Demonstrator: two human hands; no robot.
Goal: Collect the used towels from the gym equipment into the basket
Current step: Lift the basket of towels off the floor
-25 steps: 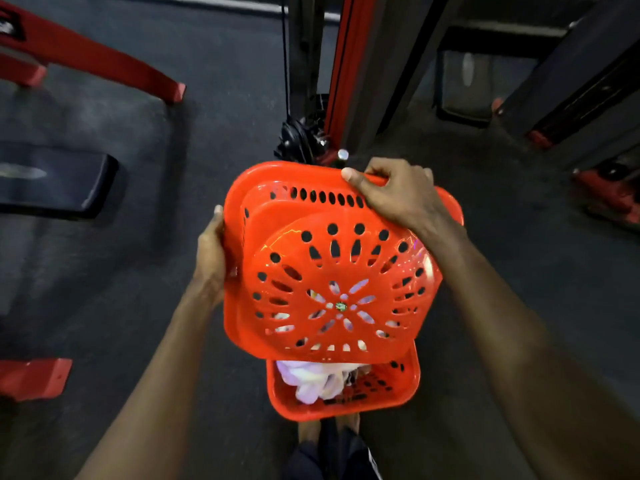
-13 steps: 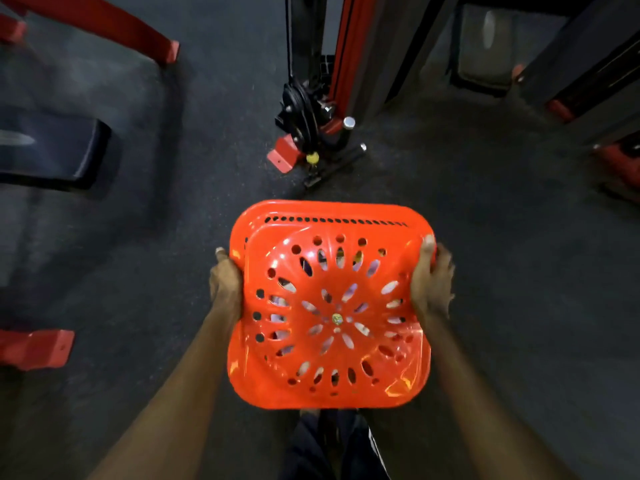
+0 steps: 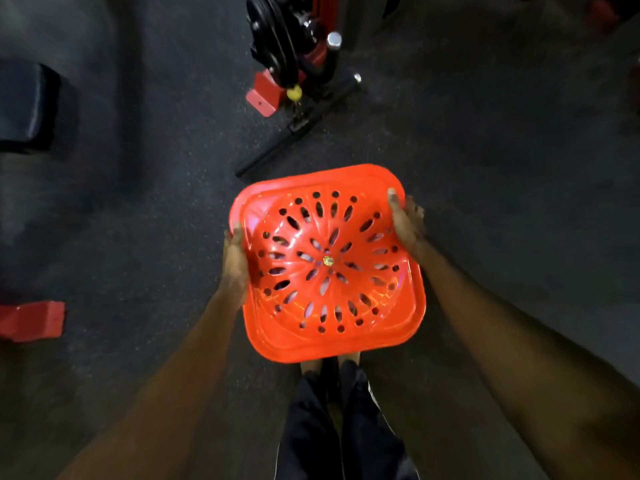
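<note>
An orange perforated lid point(image 3: 327, 263) lies flat over the orange basket, hiding the basket body under it. Pale towel cloth shows only through the lid's holes. My left hand point(image 3: 235, 261) grips the lid's left edge, thumb on top. My right hand point(image 3: 403, 223) grips the right edge near the far corner. The basket sits just in front of my feet point(image 3: 329, 367) on the dark floor.
A cable machine's base point(image 3: 298, 67) with pulley, red foot and a black bar stands beyond the basket. A black bench pad point(image 3: 29, 105) is at the far left. A red frame foot point(image 3: 31, 320) lies at the left edge.
The lid went from tilted above the open basket to flat on top, covering the towels. My right hand shifted from the lid's far edge to its right side. The view tilted downward.
</note>
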